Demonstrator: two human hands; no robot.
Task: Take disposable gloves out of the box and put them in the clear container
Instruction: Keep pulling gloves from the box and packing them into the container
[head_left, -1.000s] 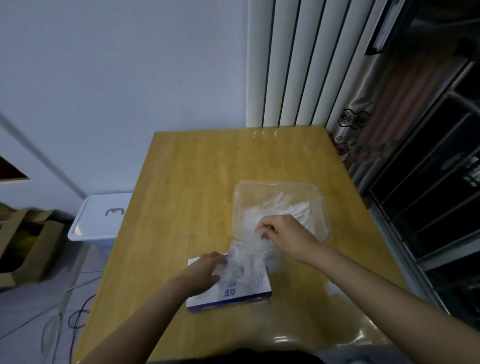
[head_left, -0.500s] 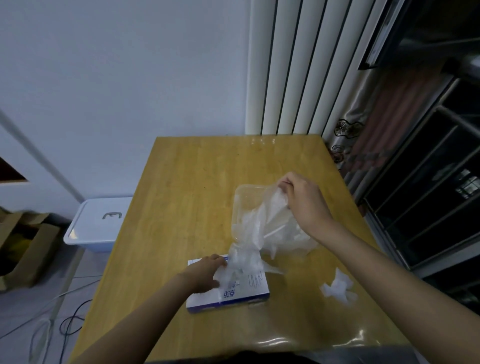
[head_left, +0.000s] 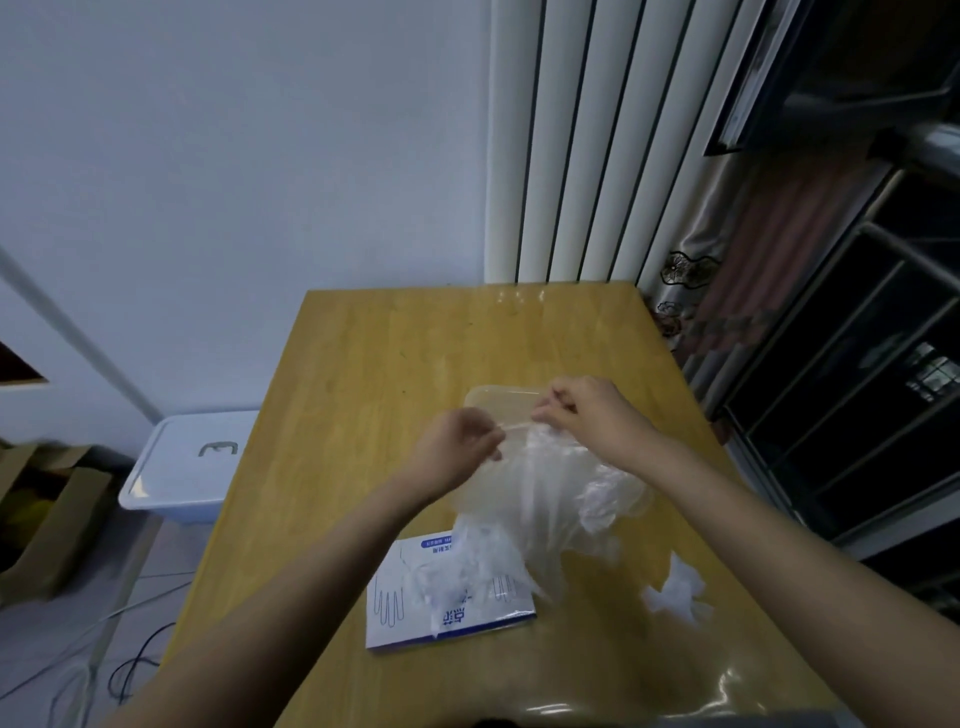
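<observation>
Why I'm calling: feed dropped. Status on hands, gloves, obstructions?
Left hand and right hand both pinch the glove bunch. Bunch hangs over clear container, tail draped on box. Stray glove on table, right of box.

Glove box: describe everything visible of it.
The glove box is a flat white carton, apparently cardboard, with a blue edge, blue hand outlines and blue print. It lies flat on the wooden table, nearer the person than the clear container. Thin clear gloves spill from its top. Neither the left hand nor the right hand touches it.
</observation>
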